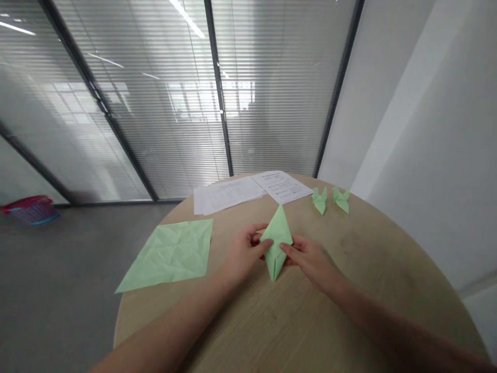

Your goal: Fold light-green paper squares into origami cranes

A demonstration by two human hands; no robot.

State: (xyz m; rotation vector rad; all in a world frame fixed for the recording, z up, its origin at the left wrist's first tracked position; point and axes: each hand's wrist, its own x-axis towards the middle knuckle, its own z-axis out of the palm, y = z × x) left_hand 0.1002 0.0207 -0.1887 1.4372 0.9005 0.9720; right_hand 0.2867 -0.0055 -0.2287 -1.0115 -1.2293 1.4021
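Note:
Between both hands is a light green folded paper, shaped like a long diamond with a slit down its lower half. My left hand pinches its left edge, thumb on top and fingers curled behind. On the opposite edge my right hand grips in the same way, its thumb pressed on the front face. The paper's upper point aims away from me; its back side is hidden. To the left lies a creased, unfolded green sheet, its near corner reaching past the table edge.
The round wooden table carries two small green origami figures at the back right. White papers and a printed sheet lie at the far edge. A red and blue basket stands on the floor, before glass panels with blinds.

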